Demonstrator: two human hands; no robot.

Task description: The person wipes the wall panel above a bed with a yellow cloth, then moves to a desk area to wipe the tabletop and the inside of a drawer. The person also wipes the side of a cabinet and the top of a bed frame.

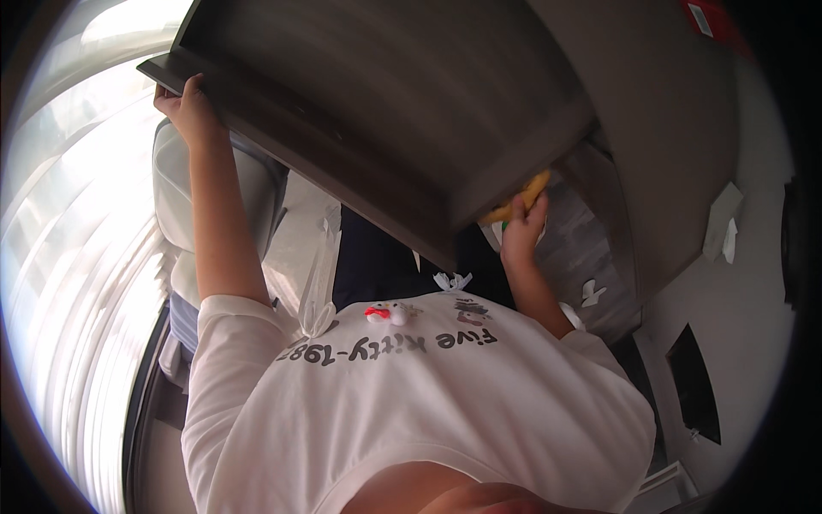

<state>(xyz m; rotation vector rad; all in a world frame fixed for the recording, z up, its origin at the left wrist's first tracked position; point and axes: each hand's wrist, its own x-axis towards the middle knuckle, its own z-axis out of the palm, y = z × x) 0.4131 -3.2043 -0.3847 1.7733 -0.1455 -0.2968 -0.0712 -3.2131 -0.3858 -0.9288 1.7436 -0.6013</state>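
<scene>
A large dark wooden drawer or open cabinet box [385, 96] fills the upper middle, tilted in front of me. My left hand [192, 112] grips the left end of its raised edge, thumb on top and fingers beneath. Near the lower right corner, my right hand [523, 225] holds a yellow object [536, 189], perhaps a cloth, against or close beside the wood. Something green and white shows partly behind that hand; what it is I cannot tell.
Sheer white curtains [83, 289] hang before a bright window at left. A grey padded seat [205, 186] stands beside my left forearm. A dark wooden panel [668, 141] rises at right, with a white paper scrap [592, 293] near its base. A plastic strip [318, 283] hangs by my waist.
</scene>
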